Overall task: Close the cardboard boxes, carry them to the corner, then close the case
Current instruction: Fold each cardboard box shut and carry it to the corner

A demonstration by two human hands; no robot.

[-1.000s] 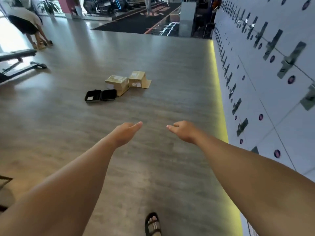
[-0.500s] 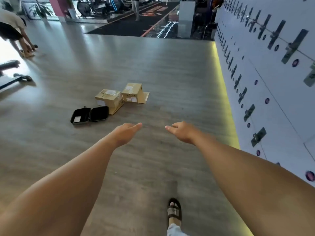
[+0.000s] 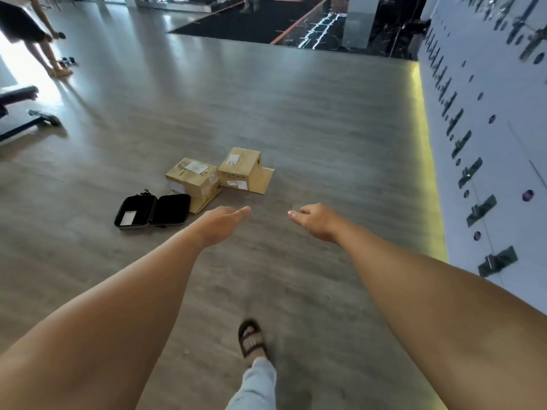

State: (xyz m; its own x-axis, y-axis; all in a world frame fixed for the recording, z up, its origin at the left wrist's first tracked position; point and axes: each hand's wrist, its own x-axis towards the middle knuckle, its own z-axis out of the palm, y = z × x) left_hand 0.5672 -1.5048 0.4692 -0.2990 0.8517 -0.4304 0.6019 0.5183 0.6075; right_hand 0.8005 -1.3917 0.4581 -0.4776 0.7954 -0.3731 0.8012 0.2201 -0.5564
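Two cardboard boxes on the wood-grain floor (image 3: 310,119), mid-room: we record the left box (image 3: 193,178) and the right box (image 3: 241,168) touching side by side, each bearing white labels, each with a flap lying flat on the floor at its base, so neither is closed. One black case (image 3: 153,213), just beside the left box on its near-left side, lies fully opened flat, both halves up, a pale card in its left half. Our left hand (image 3: 220,223) is held out above the floor, fingers straight and together, holding nothing; it is near the case and boxes without touching them. Our right hand (image 3: 315,220) is held out likewise, fingers loosely curled, empty. One sandalled foot (image 3: 251,340) with a light trouser leg is on the floor below. The white locker wall (image 3: 485,173) runs along the floor's right edge, with a yellow light strip at its foot. A weight bench (image 3: 17,109) stands at the left edge; another person (image 3: 26,34) stands at the far left corner.
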